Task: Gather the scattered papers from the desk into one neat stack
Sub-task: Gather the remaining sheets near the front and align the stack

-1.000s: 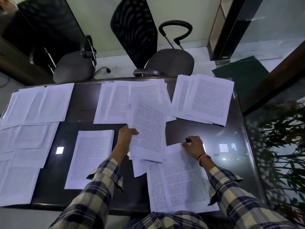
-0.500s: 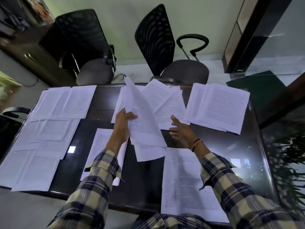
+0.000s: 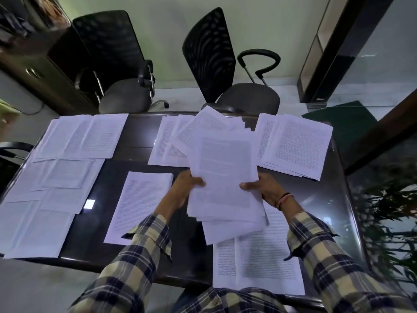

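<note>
Both hands hold a loose bundle of printed papers [image 3: 223, 177] above the middle of the dark glass desk [image 3: 133, 132]. My left hand [image 3: 185, 188] grips its left edge and my right hand [image 3: 264, 188] its right edge. The bundle's sheets are fanned and uneven. More papers lie flat: a sheet [image 3: 137, 204] left of my left hand, sheets [image 3: 259, 260] under my right forearm, a spread [image 3: 164, 143] behind the bundle, a pile [image 3: 297, 145] at the far right, and several overlapping sheets [image 3: 52, 181] across the left side.
Two black office chairs [image 3: 225, 71] [image 3: 117, 71] stand beyond the desk's far edge. A dark cabinet [image 3: 33, 64] is at far left, another chair's armrest [image 3: 13, 147] at the left edge, and a green plant [image 3: 388, 211] at the right.
My right hand has moved from the desk onto the bundle's right edge. The bundle has grown with sheets lifted from the far middle spread and is now held flatter, facing me.
</note>
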`<action>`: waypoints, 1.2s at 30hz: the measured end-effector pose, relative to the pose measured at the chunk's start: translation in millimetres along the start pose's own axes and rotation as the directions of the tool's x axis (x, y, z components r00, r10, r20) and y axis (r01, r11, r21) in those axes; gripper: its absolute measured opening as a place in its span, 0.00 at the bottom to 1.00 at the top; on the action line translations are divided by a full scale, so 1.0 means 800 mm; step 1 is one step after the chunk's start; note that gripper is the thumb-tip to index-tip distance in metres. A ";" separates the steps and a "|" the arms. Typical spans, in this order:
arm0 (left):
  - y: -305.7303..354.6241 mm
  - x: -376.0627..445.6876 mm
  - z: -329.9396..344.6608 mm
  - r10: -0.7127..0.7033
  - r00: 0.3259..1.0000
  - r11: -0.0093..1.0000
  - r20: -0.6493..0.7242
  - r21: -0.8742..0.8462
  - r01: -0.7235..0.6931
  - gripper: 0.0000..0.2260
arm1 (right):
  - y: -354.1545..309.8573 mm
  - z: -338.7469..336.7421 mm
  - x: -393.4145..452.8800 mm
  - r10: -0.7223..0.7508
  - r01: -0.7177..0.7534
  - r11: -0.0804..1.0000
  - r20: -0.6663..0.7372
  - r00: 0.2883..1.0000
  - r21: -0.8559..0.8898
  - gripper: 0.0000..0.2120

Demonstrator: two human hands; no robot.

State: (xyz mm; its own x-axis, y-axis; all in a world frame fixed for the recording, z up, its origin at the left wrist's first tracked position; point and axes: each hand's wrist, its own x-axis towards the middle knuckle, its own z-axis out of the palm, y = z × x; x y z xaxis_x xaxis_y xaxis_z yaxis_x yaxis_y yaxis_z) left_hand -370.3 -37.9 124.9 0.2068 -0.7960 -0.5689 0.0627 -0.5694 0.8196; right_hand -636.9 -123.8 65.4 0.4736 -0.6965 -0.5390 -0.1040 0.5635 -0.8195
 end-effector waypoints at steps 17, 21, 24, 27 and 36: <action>-0.176 -0.007 0.102 -0.370 0.914 0.679 -0.164 0.624 0.387 0.21 | 0.174 -0.071 -0.083 0.267 -0.583 0.626 -0.560 0.784 -0.518 0.28; -0.181 -0.017 0.116 -0.369 0.911 0.751 -0.186 0.518 0.410 0.36 | 0.174 -0.049 -0.086 0.255 -0.678 0.614 -0.712 0.654 -0.404 0.43; -0.190 -0.017 0.123 -0.433 0.895 0.847 -0.113 0.291 0.446 0.34 | 0.177 -0.029 -0.082 0.325 -0.662 0.701 -0.710 0.625 -0.263 0.47; -0.202 -0.013 0.119 -0.432 0.899 0.882 -0.071 0.176 0.438 0.26 | 0.185 -0.018 -0.074 0.341 -0.561 0.813 -0.655 0.675 -0.155 0.43; -0.187 -0.013 0.076 -0.295 0.954 0.954 0.041 0.073 0.292 0.16 | 0.170 -0.005 -0.074 0.260 -0.317 0.947 -0.447 0.856 -0.056 0.12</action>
State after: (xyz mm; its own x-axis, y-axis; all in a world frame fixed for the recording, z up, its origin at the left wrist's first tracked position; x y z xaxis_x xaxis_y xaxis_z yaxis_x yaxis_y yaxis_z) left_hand -441.4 43.2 4.5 0.1385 -0.6000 -0.7879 0.0484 -0.7905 0.6105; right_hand -682.9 -7.5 -14.8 -0.0130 -0.6485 -0.7611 -0.2972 0.7293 -0.6163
